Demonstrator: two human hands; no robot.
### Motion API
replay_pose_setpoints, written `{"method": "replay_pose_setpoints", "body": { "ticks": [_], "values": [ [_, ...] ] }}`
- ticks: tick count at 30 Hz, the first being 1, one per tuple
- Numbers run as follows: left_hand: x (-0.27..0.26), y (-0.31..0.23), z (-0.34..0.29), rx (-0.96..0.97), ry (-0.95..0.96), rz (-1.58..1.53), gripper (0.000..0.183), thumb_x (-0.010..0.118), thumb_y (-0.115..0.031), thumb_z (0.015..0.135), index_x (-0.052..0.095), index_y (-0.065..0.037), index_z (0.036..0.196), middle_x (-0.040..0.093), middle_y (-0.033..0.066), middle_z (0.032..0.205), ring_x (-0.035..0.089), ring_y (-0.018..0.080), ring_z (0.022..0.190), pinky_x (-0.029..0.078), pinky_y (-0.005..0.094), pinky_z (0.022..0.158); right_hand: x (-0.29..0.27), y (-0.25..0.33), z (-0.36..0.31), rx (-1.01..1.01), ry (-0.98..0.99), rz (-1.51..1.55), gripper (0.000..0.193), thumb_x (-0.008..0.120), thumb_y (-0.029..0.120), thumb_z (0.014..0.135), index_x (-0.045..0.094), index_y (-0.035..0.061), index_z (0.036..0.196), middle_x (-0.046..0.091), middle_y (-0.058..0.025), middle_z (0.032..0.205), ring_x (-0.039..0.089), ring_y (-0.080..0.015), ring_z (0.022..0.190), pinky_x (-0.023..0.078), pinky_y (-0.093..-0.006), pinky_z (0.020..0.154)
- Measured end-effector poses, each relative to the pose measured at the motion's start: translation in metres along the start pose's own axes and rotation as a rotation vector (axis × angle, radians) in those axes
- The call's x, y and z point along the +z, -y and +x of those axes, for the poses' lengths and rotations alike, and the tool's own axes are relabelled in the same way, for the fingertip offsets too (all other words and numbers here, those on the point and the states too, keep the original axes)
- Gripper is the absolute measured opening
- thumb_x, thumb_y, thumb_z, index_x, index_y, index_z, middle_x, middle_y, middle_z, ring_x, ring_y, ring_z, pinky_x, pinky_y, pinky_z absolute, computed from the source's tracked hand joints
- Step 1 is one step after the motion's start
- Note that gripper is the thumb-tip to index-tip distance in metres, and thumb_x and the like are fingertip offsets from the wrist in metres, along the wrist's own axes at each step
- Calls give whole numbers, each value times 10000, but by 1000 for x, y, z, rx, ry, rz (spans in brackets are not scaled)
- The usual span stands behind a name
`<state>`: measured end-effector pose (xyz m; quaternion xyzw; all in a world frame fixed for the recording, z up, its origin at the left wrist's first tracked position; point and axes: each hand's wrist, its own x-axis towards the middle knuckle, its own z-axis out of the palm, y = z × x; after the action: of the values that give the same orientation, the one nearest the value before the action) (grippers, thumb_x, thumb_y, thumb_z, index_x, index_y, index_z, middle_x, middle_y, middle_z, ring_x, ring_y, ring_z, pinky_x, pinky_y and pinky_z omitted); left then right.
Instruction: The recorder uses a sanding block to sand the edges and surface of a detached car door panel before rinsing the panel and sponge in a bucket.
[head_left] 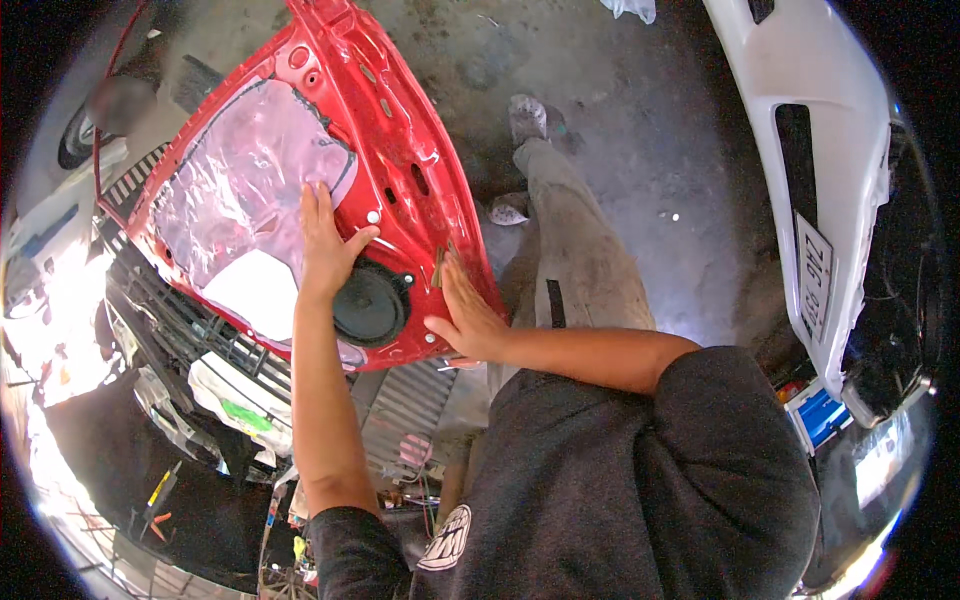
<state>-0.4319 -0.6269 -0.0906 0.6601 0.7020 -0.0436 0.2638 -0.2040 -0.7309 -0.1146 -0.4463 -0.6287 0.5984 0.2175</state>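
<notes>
A red car door (430,160) stands tilted in front of me, its inner side toward me. Wrinkled see-through plastic film (240,160) covers much of it, with a bare white patch (258,295) low down. My left hand (328,245) rests on the film's edge, thumb and fingers apart, just above a round black speaker (370,305). Against the door's right-hand part, my right hand (468,312) lies with its fingers stretched out, beside a small brownish slot or piece I cannot make out. Neither hand shows anything held.
A white car bumper (755,70) with a number plate stands at the right, near a blue box (822,418). Corrugated metal (405,400) lies below the door. Black and white car parts crowd the left. My shoes (528,118) stand on the grey concrete floor (640,130).
</notes>
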Motion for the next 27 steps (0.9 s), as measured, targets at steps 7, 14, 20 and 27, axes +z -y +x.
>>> {"method": "replay_pose_setpoints", "body": {
  "ticks": [7,14,20,27],
  "values": [
    [-1,-1,-1,21,-40,0,1064,800,-403,726,197,2,1504,145,292,1551,160,425,1443,174,468,1173,15,-20,83,230,-198,171,845,532,413,938,154,-150,1441,146,-358,1515,143,-427,1445,128,-432,1194],
    [0,5,-2,-3,-79,-2,1044,778,-432,739,207,-14,1506,155,282,1552,172,428,1438,180,474,1172,18,-30,-35,446,-47,119,500,591,218,898,455,-64,1288,474,-303,1326,462,-429,1244,373,-469,1039],
    [2,11,-4,-25,-88,13,1047,769,-475,728,227,-25,1502,165,269,1554,172,420,1440,175,481,1174,-65,-33,97,247,-52,-99,296,451,159,943,591,8,1155,628,-266,1059,604,-436,984,490,-484,850],
    [5,16,-8,-22,-107,-2,1037,760,-475,738,225,-29,1506,170,252,1560,163,405,1448,176,478,1176,-119,-57,289,-676,36,-1382,471,497,104,868,514,55,1336,489,-104,1427,424,-260,1346,336,-461,1101]
  ]
}}
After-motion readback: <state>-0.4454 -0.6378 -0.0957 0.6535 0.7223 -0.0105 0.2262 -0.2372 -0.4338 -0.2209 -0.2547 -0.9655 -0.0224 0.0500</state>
